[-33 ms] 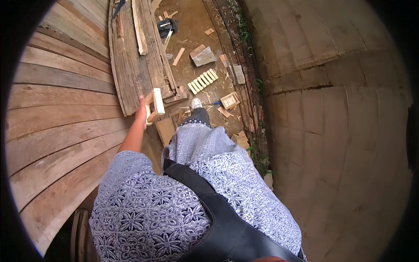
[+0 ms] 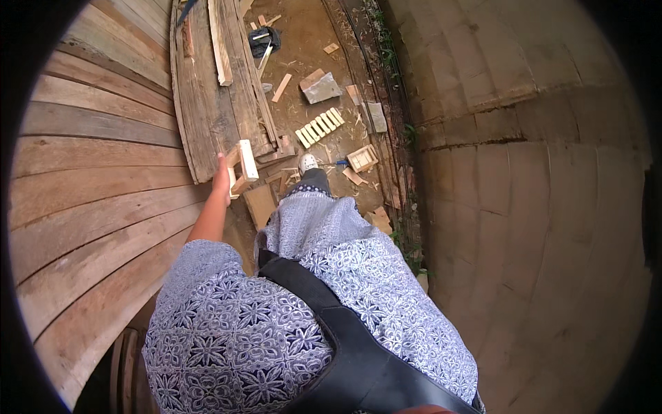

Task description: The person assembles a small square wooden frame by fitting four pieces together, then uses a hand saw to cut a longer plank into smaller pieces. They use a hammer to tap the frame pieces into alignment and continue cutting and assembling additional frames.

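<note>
My left hand is closed around one side of a small rectangular frame of pale wood, raised near the end of the plank bench. Through the frame's middle there is an open gap. The fingers are mostly hidden behind the wood; the thumb side shows. My right hand and forearm are out of the picture. Under and beyond the held frame lies the weathered plank bench, with a long pale batten on it.
A wall of wooden boards rises on the left, a grey-brown wall on the right. On the dirt floor lie a row of pale wood pieces, a small wooden box, a stone block, a dark bag and scattered offcuts.
</note>
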